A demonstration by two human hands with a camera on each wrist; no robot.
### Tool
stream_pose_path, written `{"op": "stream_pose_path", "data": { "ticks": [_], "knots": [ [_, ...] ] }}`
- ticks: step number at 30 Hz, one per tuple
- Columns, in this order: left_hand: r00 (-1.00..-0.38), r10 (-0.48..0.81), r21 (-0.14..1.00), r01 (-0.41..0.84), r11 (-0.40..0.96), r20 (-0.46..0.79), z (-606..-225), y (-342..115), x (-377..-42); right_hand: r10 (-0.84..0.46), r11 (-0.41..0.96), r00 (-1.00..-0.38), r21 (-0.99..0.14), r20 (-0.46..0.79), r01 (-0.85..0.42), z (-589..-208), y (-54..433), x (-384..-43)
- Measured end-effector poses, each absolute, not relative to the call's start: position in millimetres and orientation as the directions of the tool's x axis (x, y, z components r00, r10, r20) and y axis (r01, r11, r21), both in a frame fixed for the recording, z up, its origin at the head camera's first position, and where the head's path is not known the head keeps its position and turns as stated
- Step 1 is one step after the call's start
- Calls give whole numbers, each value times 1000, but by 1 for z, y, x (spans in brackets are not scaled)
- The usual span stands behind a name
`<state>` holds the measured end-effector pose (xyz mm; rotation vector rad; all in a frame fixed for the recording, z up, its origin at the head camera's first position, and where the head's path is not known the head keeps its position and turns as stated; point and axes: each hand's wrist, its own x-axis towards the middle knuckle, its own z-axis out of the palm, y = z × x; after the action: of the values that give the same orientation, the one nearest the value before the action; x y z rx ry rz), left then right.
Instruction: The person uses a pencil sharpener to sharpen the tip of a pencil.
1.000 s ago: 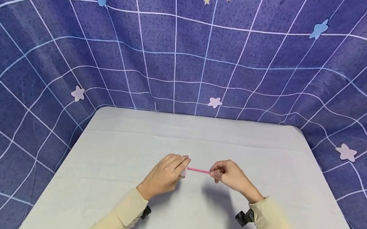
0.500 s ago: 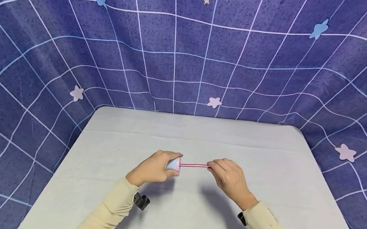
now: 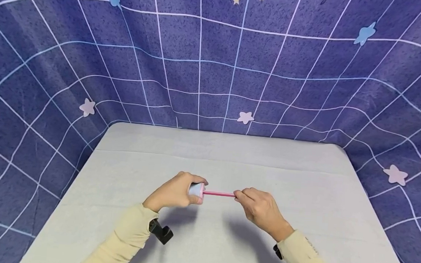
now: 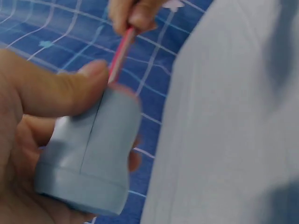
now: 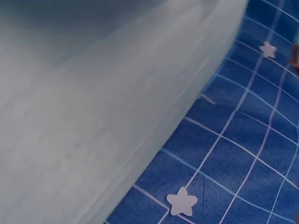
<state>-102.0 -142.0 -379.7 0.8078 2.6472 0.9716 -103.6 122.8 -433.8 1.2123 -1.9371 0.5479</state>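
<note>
In the head view my left hand (image 3: 172, 192) grips a light blue pencil sharpener (image 3: 195, 189) with a pink rim, held sideways above the table. A thin pink-and-white striped pencil (image 3: 219, 194) runs from the sharpener's pink end to my right hand (image 3: 261, 209), whose fingertips pinch its far end. The left wrist view shows the waisted sharpener body (image 4: 93, 144) up close, the thumb lying along its side and the pencil (image 4: 119, 58) leading up to the right-hand fingers (image 4: 135, 16). The pencil's tip is hidden inside. The right wrist view hardly shows the hand.
Beneath both hands lies a table with a pale cloth (image 3: 217, 239). Behind and beside it hangs a blue curtain (image 3: 215, 74) with a grid and star pattern. A small black camera (image 3: 161, 231) sits on the left wrist, another (image 3: 277, 251) on the right.
My left hand has rolled, bringing the sharpener's body into sight, and shifted left. My right hand has turned knuckles-up, still pinching the pencil, and moved slightly left.
</note>
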Motion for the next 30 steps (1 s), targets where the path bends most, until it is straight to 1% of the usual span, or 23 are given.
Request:
{"op": "stream_pose_path", "data": {
  "ticks": [1,2,4,6,8,9,10,12,14,16,17,19,21,22,25,27,29,30],
  "knots": [
    [-839,544,642,417,643,-1,-382,-140,-100,-571,448,-304,-21,763,-894,-433,124,-102],
    [-849,528,636,408,655,0,-385,-138,-98,-585,437,-371,-105,721,-893,-431,125,-101],
    [-863,505,608,413,678,23,-391,-134,-94,-606,417,-516,-311,605,-854,-427,128,-98],
    [-860,505,570,451,687,72,-396,-131,-90,-617,396,-659,-554,430,-732,-424,131,-97],
    [-839,525,504,520,690,147,-402,-128,-86,-611,381,-760,-760,220,-527,-419,133,-98],
    [-816,544,448,568,691,195,-406,-127,-84,-607,376,-787,-831,112,-409,-418,135,-99],
    [-786,568,385,616,687,244,-410,-127,-82,-604,372,-797,-881,9,-292,-416,136,-100],
    [-719,611,256,692,676,330,-417,-127,-79,-602,367,-780,-927,-169,-82,-414,138,-103],
    [-648,647,131,740,659,402,-423,-127,-77,-606,363,-742,-930,-288,64,-413,140,-106],
    [-594,667,51,762,645,449,-426,-126,-76,-609,363,-712,-921,-351,143,-413,143,-108],
    [-581,672,32,767,641,459,-427,-125,-76,-607,365,-708,-918,-361,155,-414,144,-109],
    [-572,678,10,768,641,462,-427,-124,-77,-604,370,-723,-922,-335,118,-415,144,-109],
    [-584,678,7,760,650,446,-426,-123,-77,-597,380,-754,-924,-275,36,-419,143,-107],
    [-593,678,9,756,655,435,-425,-123,-78,-590,388,-774,-921,-228,-25,-422,141,-105],
    [-628,670,31,739,673,395,-421,-126,-80,-551,421,-833,-879,-53,-222,-431,135,-101],
    [-656,659,65,725,685,368,-418,-129,-82,-502,467,-861,-812,83,-351,-436,130,-98],
    [-688,644,114,708,697,333,-415,-130,-85,-450,516,-860,-717,238,-469,-440,126,-97],
    [-706,636,144,697,703,313,-413,-131,-87,-433,539,-842,-657,321,-527,-441,125,-97]
  ]
}}
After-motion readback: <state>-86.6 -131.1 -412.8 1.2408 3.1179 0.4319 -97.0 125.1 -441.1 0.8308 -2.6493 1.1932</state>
